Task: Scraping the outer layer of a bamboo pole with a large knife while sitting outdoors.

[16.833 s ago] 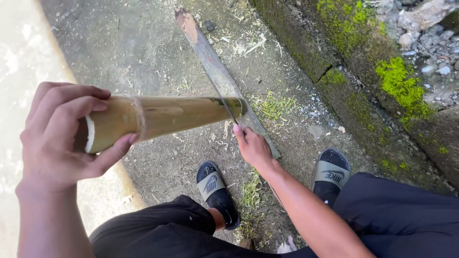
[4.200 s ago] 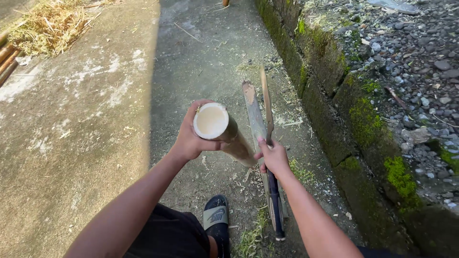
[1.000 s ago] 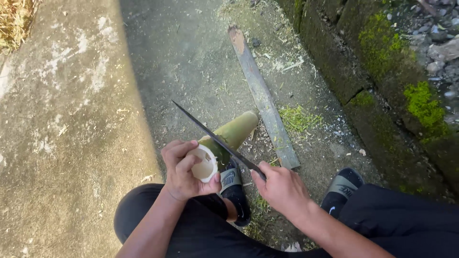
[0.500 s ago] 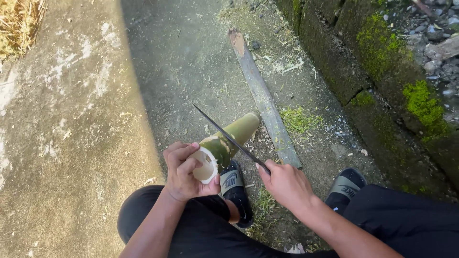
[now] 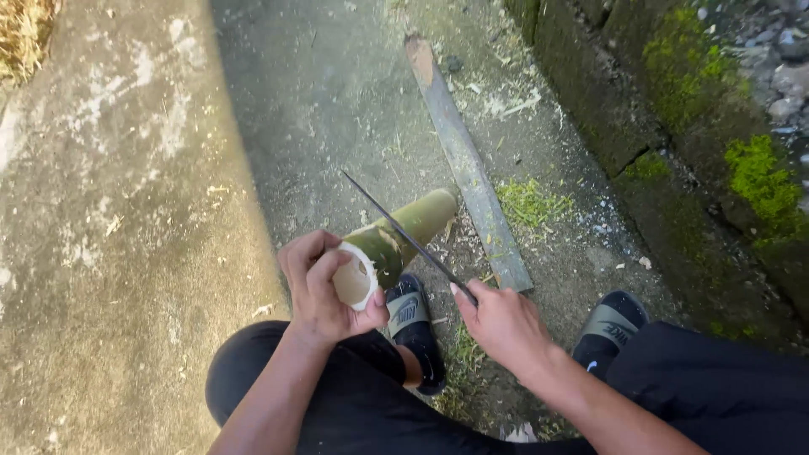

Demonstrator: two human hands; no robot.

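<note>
My left hand [image 5: 316,291] grips the near, cut end of a green bamboo section [image 5: 396,244], whose far end rests on the concrete ground. My right hand [image 5: 501,324] is closed on the handle of a long dark knife [image 5: 400,232]. The blade lies slanted across the top of the bamboo, its tip pointing up and to the left. I am crouched, with a black sandal [image 5: 413,324] just under the bamboo and the other sandal [image 5: 611,324] to the right.
A long flat grey plank [image 5: 463,160] lies on the ground beyond the bamboo. A mossy stone curb [image 5: 674,126] runs along the right. Dry straw [image 5: 21,34] sits at the upper left. Shavings litter the concrete around the plank.
The knife blade has slid a little down and right along the bamboo over the last second. My left hand keeps its hold on the cut end.
</note>
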